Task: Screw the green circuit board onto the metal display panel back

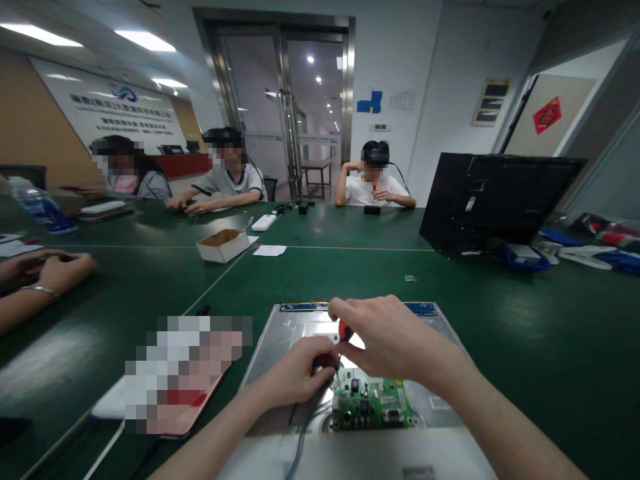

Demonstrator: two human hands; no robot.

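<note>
Dim indoor light overall. White ceiling lights (145, 41) glow toward ten o'clock; small lamps (311, 59) shine beyond glass doors (250, 100) at twelve. Soft glare on green worktop (350, 277) at eight and three o'clock; harsh white reflection on metal panel (287, 327) at five. Wide-angle distortion slants door (555, 110) at two. Pixelation masks pink object (200, 380) at eight.

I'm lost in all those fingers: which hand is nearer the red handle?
Right: the right hand holds the red handle; the left hand sits lower, just left of it.
</note>
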